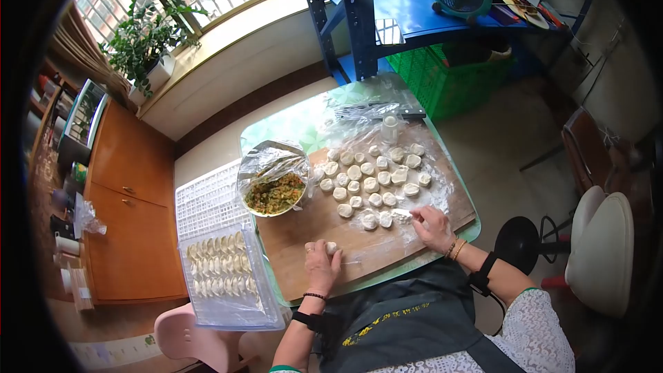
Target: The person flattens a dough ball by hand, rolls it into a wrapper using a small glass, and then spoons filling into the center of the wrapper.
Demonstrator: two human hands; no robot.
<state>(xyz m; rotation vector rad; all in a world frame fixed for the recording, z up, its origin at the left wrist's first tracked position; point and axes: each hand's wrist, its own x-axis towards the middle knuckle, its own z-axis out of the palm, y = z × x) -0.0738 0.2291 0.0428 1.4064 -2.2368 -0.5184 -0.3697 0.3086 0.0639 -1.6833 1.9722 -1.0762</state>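
My left hand (321, 266) rests at the front of the wooden board (290, 238), its fingers closed round a small pale dough piece (331, 247). Toward the board's right side, my right hand (434, 228) is pinched on a small white flat tool (402, 213); its exact kind is too small to tell. Several floured dough pieces (371, 184) lie spread over the middle and back of the board. At the board's left edge stands a bowl (250, 202) of chopped filling (276, 193), partly covered by clear plastic film (276, 155).
Left of the table, a tray holds rows of folded dumplings (222, 262), with a white slatted rack (207, 197) behind it. A clear bottle (389, 129) and plastic wrap (352, 121) lie at the back. Right of me is a white chair (601, 255).
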